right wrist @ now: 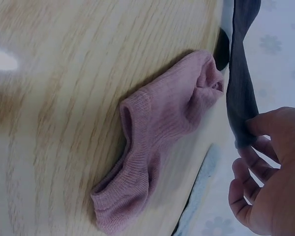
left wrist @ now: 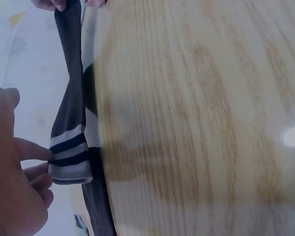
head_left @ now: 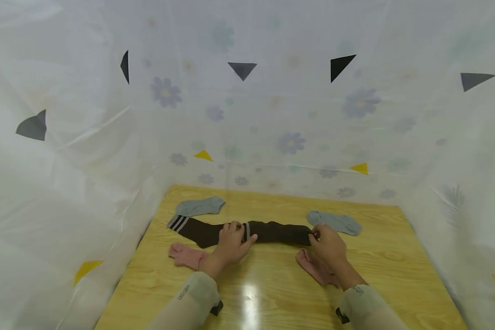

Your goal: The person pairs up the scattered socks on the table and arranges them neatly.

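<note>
A dark sock (head_left: 278,233) with grey cuff stripes stretches sideways between the hands. My left hand (head_left: 232,244) is at its striped cuff (left wrist: 69,153); the fingers touch the cuff's edge while the thumb stands apart from it. At the other end, my right hand (head_left: 330,246) pinches the toe (right wrist: 245,135) between thumb and fingers. A second dark sock (head_left: 200,231), its striped cuff to the left, lies on the table, partly covered by my left hand. Beside my right wrist lies a pink sock (right wrist: 162,118), and another pink sock (head_left: 186,255) is near my left wrist.
Two grey ankle socks lie farther back, one grey sock (head_left: 200,206) at the left and another grey sock (head_left: 336,222) at the right. Flower-printed pale sheeting (head_left: 272,114) with dark and yellow patches encloses the wooden table (head_left: 387,261) at the back and sides.
</note>
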The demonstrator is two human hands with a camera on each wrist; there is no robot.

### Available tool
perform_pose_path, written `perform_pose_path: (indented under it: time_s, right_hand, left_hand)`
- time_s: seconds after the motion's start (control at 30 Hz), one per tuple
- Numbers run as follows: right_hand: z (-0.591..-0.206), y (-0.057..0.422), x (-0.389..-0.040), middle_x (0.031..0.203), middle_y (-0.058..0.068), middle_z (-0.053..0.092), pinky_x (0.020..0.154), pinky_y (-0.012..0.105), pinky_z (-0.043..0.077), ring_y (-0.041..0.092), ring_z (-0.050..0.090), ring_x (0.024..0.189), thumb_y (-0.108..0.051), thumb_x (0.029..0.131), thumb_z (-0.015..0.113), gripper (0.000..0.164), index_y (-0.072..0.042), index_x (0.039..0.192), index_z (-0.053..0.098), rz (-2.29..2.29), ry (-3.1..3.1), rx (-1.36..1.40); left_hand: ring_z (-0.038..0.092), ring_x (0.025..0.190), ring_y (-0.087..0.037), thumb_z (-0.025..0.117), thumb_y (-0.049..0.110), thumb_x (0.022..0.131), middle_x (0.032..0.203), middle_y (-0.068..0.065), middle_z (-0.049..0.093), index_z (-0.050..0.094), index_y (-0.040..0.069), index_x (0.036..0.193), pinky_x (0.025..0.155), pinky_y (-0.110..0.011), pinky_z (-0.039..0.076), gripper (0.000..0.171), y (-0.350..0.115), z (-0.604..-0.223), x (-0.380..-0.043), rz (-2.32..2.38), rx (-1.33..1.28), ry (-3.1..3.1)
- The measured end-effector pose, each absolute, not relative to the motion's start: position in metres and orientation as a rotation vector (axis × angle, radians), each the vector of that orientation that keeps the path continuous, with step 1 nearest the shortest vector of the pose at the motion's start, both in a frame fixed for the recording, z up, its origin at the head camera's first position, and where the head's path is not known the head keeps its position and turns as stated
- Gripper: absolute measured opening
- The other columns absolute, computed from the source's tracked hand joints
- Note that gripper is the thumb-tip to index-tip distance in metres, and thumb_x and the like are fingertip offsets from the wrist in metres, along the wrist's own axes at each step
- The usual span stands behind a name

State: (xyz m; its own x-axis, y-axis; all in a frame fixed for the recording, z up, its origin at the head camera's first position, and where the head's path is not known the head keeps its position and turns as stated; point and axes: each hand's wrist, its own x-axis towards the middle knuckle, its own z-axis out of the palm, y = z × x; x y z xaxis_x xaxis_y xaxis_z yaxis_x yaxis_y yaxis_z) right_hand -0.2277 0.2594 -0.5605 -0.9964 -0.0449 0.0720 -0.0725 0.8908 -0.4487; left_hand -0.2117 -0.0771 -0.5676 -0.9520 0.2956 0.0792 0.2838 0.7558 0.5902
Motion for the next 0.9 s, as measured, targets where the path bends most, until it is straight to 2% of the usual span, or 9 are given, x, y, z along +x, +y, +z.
perform_pose_path:
  time_s: [0.33,0.7,0.9]
  right_hand:
    - [-0.567,0.260,-0.229,0.095,0.005,0.073,0.055,0.034,0.045,0.015,0.061,0.068,-0.024,0.103,0.068,0.017,-0.011,0.112,0.073,0.734,-3.058,0.050]
    - [-0.568,0.260,-0.227,0.091,0.003,0.072,0.054,0.034,0.046,0.015,0.061,0.067,-0.022,0.103,0.070,0.016,-0.010,0.111,0.073,0.725,-3.127,0.033]
    - [-0.572,0.262,-0.228,0.090,0.002,0.071,0.055,0.035,0.047,0.015,0.061,0.068,-0.022,0.102,0.070,0.015,-0.010,0.110,0.073,0.731,-3.124,0.045]
  left_hand:
    - [0.044,0.131,-0.045,0.043,0.058,0.111,0.151,-0.023,0.050,0.056,-0.003,0.151,0.106,-0.063,0.037,0.074,-0.077,-0.572,-0.211,0.936,0.495,2.940]
    - [0.047,0.122,-0.044,0.049,0.052,0.110,0.146,-0.025,0.053,0.060,-0.006,0.145,0.098,-0.063,0.039,0.069,-0.075,-0.577,-0.211,0.940,0.526,2.969]
    - [0.046,0.123,-0.043,0.045,0.057,0.110,0.147,-0.025,0.052,0.057,-0.006,0.148,0.100,-0.060,0.038,0.075,-0.074,-0.578,-0.213,0.897,0.513,2.951]
